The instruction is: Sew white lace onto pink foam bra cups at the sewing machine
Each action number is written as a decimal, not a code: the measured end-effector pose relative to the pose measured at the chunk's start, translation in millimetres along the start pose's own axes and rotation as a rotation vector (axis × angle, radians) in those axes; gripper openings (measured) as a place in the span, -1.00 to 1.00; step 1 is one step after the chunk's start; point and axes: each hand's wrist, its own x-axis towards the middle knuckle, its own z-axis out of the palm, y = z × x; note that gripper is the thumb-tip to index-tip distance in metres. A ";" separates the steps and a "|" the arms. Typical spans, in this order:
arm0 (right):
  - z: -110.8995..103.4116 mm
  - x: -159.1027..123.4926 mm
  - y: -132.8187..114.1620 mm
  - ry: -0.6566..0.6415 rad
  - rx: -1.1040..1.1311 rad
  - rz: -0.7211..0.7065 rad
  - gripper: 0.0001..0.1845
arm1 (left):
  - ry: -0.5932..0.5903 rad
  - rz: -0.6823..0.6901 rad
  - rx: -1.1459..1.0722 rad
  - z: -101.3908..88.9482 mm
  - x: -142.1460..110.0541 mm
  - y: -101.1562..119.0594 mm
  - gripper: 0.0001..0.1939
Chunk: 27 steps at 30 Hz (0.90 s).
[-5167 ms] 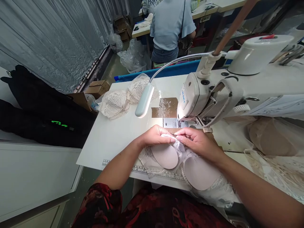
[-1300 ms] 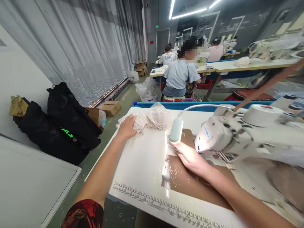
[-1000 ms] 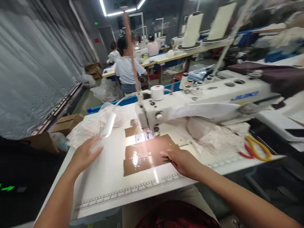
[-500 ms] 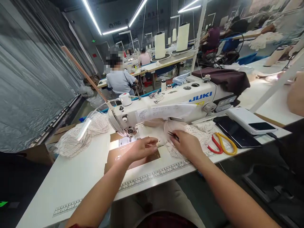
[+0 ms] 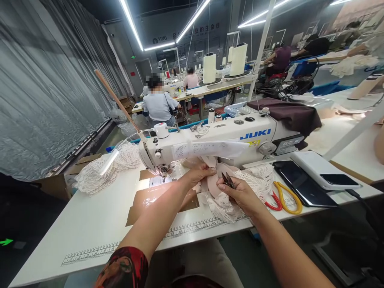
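Observation:
My right hand [image 5: 240, 194] is closed around small dark thread snips [image 5: 228, 180], whose blades point up and left. My left hand [image 5: 199, 175] reaches across, its fingertips pinched on the edge of a pale beige lace fabric piece [image 5: 223, 204]. This fabric lies bunched under and beside both hands, with a smooth rounded part between them and lace trailing right. Behind the hands stands a white sewing machine [image 5: 207, 138]. Its needle area [image 5: 163, 174] is lit, to the left of my hands.
Stacked lace pieces [image 5: 97, 174] lie at the table's left. On the right are red and yellow loop-handled scissors [image 5: 288, 198], a black phone [image 5: 303, 184] and a white device [image 5: 324, 170]. A printed ruler [image 5: 192, 229] runs along the front edge. Co-workers sit beyond.
My left hand has moved right from beside the needle area to the fabric and pinches it. My right hand has turned, so the snips now point upward. The camera view has shifted slightly.

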 end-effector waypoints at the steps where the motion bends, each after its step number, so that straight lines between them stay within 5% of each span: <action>1: 0.5 -0.9 0.0 -0.018 0.116 0.050 -0.55 | 0.002 0.002 0.003 -1.1 0.5 1.0 -0.42; 8: -1.7 3.9 3.8 0.092 0.338 0.107 -0.55 | 0.080 0.157 0.069 7.4 -30.0 26.6 -0.57; 12: -0.4 5.6 3.9 0.143 0.361 0.071 -0.57 | -0.128 0.194 0.161 5.2 -90.4 46.1 -0.65; 17: 6.5 5.7 3.7 0.227 0.335 0.066 -0.63 | -0.273 0.051 -0.010 -27.8 -185.2 42.9 -0.63; 19: 7.1 4.5 4.2 0.244 0.296 0.050 -0.66 | -0.178 0.027 -0.089 -47.6 -222.2 35.0 -0.57; 23: 6.2 -2.5 1.4 0.219 0.142 0.057 -0.66 | 0.263 0.085 -0.004 -87.3 -287.3 27.0 -0.43; 27: 30.4 -13.5 -10.4 0.260 0.041 -0.003 -0.63 | 0.623 0.211 0.211 -118.6 -319.4 23.8 -0.60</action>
